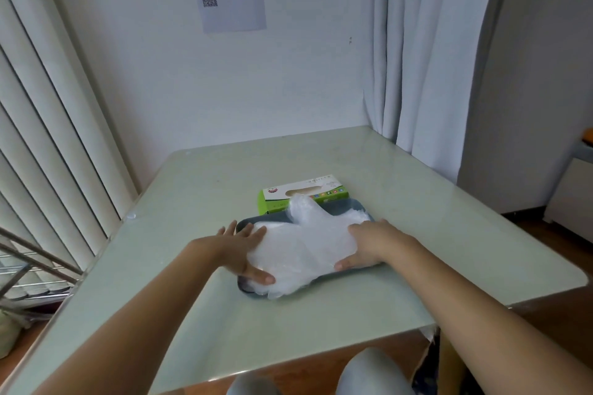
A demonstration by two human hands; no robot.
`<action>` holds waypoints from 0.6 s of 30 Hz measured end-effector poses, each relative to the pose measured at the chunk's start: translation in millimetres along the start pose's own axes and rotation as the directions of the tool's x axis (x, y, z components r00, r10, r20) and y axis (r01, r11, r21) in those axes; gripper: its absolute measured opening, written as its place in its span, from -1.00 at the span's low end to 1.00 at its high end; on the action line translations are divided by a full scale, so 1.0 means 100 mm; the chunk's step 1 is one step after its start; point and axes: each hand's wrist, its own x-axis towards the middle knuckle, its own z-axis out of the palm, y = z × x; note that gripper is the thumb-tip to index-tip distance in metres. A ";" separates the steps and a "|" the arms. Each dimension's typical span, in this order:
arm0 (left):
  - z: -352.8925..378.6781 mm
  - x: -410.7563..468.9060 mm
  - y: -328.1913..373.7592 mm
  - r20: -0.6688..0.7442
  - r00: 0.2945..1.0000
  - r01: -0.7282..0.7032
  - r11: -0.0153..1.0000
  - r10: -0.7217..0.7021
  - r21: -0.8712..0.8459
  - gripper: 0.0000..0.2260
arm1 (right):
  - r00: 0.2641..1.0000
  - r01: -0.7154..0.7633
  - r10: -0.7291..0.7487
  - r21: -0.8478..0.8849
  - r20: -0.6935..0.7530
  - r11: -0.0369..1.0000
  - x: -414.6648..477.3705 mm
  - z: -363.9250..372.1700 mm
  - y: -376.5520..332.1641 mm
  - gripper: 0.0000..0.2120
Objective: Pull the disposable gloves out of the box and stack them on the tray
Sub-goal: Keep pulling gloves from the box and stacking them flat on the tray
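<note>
— Head view: where are the gloves?
— I'm seeing the gloves [308,247] lying heaped on the grey tray [247,221], just in front of the green box [324,193] on the table [208,183].
— And the hands?
— The left hand [239,247] is pressing the heap's left side, fingers straight and spread. The right hand [373,244] is lying flat on its right side, fingers together.

- Table [199,189]: pale green glossy top with rounded corners, set into a corner of the room.
- Tray [266,219]: dark grey-blue, rectangular, lying flat near the middle of the tabletop.
- Box [308,191]: green and white carton, lying flat just behind the tray's far rim.
</note>
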 end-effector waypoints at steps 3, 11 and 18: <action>-0.05 0.01 -0.04 0.043 0.999 -0.005 1.000 0.006 -0.029 0.06 | 0.999 0.039 -0.039 0.005 0.019 0.999 0.02 -0.07 0.07 -0.23; -0.48 0.11 -0.19 -0.178 0.984 -0.042 0.973 0.001 -0.228 -0.50 | 0.947 0.204 -0.095 0.342 -0.308 0.917 0.31 -0.40 0.12 -0.80; -0.58 0.62 -0.25 -0.353 0.932 -0.111 0.861 -0.083 -0.497 -0.60 | 0.882 0.252 -0.063 0.354 -0.467 0.901 0.87 -0.57 -0.17 -0.82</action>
